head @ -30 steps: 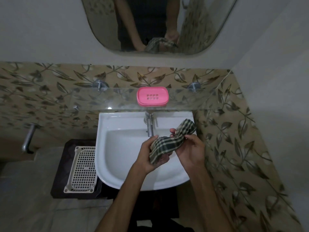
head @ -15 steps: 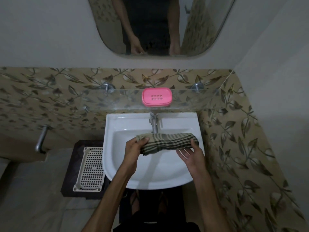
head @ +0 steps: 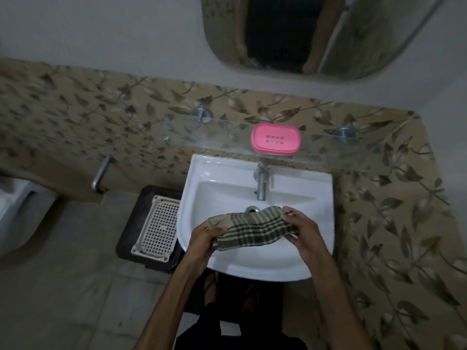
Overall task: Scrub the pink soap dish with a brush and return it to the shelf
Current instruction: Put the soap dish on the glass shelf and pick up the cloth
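The left hand [head: 206,232] and the right hand [head: 302,227] each clutch one end of a green-and-cream checked cloth [head: 252,229], stretched between them above the white ceramic basin [head: 222,188]. Beyond the steel tap [head: 261,184], the pink plastic soap dish [head: 275,140] sits on the clear glass shelf [head: 222,137], untouched. No brush is visible, so judging by that, scrubbing is not underway.

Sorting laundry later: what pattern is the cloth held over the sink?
The cloth is checked: dark stripes crossing on beige, seen in the head view.
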The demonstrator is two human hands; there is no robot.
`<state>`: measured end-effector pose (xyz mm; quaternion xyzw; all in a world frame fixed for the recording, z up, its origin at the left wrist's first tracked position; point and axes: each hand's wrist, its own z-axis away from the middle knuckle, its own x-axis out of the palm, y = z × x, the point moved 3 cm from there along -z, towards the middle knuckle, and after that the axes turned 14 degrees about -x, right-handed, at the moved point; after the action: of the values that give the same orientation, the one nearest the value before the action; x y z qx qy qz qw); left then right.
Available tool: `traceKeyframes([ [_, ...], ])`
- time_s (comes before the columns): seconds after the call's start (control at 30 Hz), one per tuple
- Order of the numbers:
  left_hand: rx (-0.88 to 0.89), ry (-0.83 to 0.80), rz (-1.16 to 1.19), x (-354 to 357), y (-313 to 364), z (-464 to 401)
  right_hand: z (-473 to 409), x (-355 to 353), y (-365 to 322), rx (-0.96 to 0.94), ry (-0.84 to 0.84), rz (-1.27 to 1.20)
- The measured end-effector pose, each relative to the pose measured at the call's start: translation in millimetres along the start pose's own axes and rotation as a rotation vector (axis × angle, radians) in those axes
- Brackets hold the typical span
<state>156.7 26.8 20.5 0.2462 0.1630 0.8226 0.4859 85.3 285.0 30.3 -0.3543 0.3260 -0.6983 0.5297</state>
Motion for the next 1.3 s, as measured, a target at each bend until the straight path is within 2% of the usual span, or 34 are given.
traceKeyframes([
  [0.27, 0.189, 0.491, 0.159, -101, 0, 18, 10, 167, -12, -0.477, -0.479, 0.576],
  [0.43, 0.161, 0.683, 0.301, -191, 1, -7, -3, 285, 27, -0.678, -0.646, 0.961],
  [0.6, 0.002, 0.773, 0.323, -271, -27, -70, -45, 379, 108, -0.657, -0.830, 1.211],
  [0.8, -0.099, 0.791, 0.252, -319, -62, -162, -118, 423, 212, -0.602, -0.892, 1.452],
  [0.93, -0.115, 0.805, 0.089, -343, -73, -199, -152, 439, 256, -0.604, -0.884, 1.493],
  [1.17, -0.015, 0.856, -0.619, -354, -60, -217, -169, 451, 290, -0.654, -0.959, 1.777],
  [1.3, 0.024, 0.692, -1.020, -337, -48, -228, -160, 448, 307, -0.585, -1.154, 1.884],
])
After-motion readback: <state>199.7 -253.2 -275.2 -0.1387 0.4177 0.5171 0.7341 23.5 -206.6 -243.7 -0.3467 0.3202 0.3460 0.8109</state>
